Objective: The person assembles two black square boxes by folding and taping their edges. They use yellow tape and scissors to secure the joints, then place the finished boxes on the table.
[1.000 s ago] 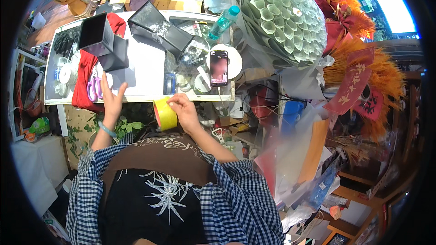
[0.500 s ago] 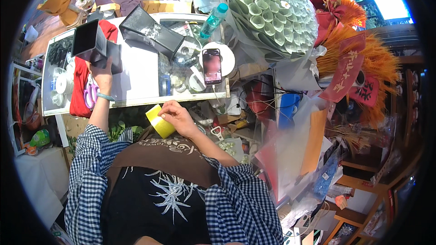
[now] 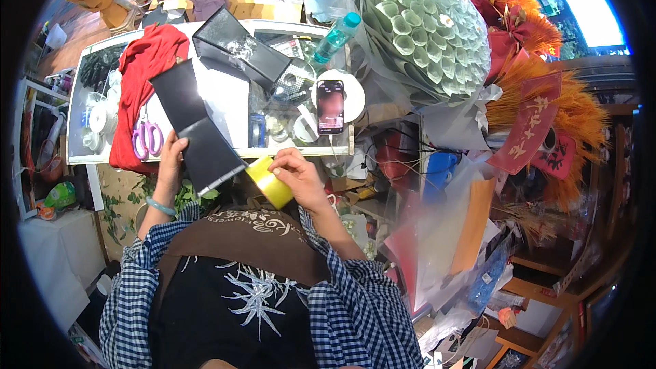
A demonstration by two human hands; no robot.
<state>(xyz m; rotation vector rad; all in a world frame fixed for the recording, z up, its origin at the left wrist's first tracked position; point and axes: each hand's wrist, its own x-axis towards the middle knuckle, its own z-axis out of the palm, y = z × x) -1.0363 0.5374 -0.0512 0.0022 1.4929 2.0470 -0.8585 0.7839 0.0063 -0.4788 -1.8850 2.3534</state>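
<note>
My left hand [image 3: 171,160] grips the left edge of a black open-ended box [image 3: 205,147], its panels slanting from the table down toward my apron. A roll of yellow tape [image 3: 272,184] is pinched in my right hand [image 3: 298,176], close against the box's lower right corner. Whether a strip of tape sticks to the box I cannot tell. Purple-handled scissors [image 3: 147,138] lie on a red cloth [image 3: 140,82], left of the box. Another black box [image 3: 239,51] rests tilted at the back of the table.
A lit phone [image 3: 331,106] leans on a white round stand, its cable hanging over the front edge of the glass-topped table [image 3: 96,158]. Behind it is a teal bottle [image 3: 336,39]. A large pale-green paper-cone bouquet [image 3: 424,41] and orange dried stalks [image 3: 581,116] crowd the right.
My left hand has drawn the black box from the table toward me and tilted it. My right hand has shifted right with the tape roll. The scissors and red cloth are now more exposed.
</note>
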